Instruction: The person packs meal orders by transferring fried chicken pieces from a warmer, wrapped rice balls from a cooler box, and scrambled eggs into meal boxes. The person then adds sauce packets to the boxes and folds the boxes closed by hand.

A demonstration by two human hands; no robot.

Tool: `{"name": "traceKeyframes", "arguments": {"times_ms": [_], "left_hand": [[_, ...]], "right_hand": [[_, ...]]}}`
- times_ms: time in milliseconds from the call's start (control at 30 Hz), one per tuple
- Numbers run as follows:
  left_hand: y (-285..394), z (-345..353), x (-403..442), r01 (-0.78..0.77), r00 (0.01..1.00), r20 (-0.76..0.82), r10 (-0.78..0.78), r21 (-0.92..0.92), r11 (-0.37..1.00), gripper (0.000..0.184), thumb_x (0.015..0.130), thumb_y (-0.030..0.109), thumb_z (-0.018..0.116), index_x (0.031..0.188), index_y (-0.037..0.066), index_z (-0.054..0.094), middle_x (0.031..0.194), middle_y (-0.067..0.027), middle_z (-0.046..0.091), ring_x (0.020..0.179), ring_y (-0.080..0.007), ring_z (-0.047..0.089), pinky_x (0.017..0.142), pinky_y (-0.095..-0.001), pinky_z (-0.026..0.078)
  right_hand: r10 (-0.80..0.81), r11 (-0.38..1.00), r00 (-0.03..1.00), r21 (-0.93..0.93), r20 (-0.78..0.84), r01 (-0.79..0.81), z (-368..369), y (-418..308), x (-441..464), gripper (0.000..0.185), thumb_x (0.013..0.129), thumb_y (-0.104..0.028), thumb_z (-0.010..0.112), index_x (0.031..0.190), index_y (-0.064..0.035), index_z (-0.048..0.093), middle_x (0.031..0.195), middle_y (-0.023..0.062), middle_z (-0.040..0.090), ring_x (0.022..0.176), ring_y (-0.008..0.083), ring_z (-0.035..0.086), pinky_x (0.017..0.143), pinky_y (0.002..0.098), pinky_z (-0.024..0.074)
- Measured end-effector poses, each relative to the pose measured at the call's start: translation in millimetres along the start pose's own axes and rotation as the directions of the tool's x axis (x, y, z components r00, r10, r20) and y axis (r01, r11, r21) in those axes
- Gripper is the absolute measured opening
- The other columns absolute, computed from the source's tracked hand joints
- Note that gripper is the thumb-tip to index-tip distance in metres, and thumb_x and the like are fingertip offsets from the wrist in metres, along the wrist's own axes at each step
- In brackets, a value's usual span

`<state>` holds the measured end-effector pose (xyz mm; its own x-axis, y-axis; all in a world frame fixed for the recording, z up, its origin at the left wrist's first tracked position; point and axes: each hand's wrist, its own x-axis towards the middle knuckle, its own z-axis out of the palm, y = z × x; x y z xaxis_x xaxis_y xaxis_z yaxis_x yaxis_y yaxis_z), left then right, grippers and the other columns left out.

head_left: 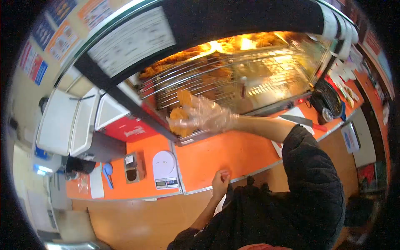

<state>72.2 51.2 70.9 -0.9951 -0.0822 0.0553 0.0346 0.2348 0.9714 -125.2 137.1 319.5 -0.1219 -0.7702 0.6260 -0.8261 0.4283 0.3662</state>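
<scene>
My right hand [212,114], in a clear plastic glove, reaches to the left end of a glass heated display case [291,98]. Its fingers are closed around a golden-orange breaded fried piece [179,123]. A second fried piece [184,97] shows just above the fingers; whether the hand touches it I cannot tell. The glove is slightly blurred. Over the front edge of the orange counter [225,156], my bare left hand [221,181] is curled with nothing visible in it. Wire racks [196,79] fill the case behind the glove.
Left on the counter are a white digital scale [164,164], a small box [134,167], a blue scoop [108,173] and a red-and-white cooler box [129,127]. To the right lie a knife [298,121] and a black bag-like item [325,100]. A paper sheet hangs on the case.
</scene>
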Motion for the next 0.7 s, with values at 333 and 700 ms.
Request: {"name": "traceKeyframes", "arguments": {"times_ms": [333, 700], "left_hand": [[10.3, 227.9, 1.7, -0.014, 0.670, 0.742, -0.029, 0.052, 0.999, 0.012, 0.076, 0.009, 0.057, 0.086, 0.003, 0.056, 0.069, -0.0090, 0.055, 0.063, -0.0174, 0.055, 0.056, -0.0273, 0.043], [158.8, 476.8, -15.3, -0.256, 0.514, 0.846, 0.144, -0.009, 0.967, 0.029, 0.086, 0.024, 0.045, 0.080, 0.001, 0.062, 0.068, -0.0083, 0.054, 0.066, -0.0169, 0.054, 0.058, -0.0260, 0.043]], "right_hand": [[0.839, -0.529, 0.063, 0.837, 0.541, -0.136, -168.4, -40.1, -335.2, 0.065, 0.062, 0.001, 0.068, 0.118, -0.0066, 0.038, 0.110, 0.0118, 0.049, 0.094, 0.0202, 0.053, 0.071, 0.0318, 0.0483], [0.788, -0.487, -0.536, 0.840, 0.304, -0.239, -409.7, 65.2, -658.8, 0.065, 0.071, -0.014, 0.060, 0.125, -0.0135, 0.022, 0.101, 0.0074, 0.053, 0.085, 0.0195, 0.056, 0.057, 0.0334, 0.0503]]}}
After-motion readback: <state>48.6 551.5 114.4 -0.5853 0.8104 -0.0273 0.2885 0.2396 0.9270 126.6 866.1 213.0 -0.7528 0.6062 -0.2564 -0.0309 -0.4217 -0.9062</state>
